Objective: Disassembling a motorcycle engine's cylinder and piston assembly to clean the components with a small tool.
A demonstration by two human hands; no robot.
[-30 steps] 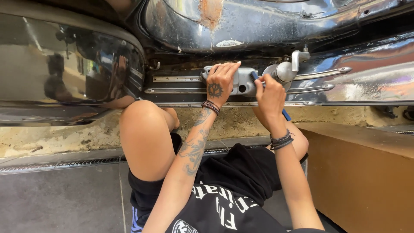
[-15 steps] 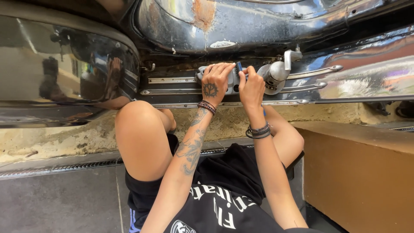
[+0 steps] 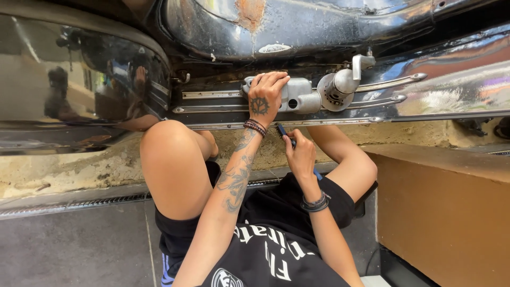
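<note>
grey metal lamp housing (image 3: 300, 98) sits bolted on the black car's chrome trim strips (image 3: 372, 101), the left hand (image 3: 264, 95) clamped over it as if to steady it, while the right hand (image 3: 300, 154), just below, grips a blue-handled screwdriver (image 3: 284, 133).
</note>
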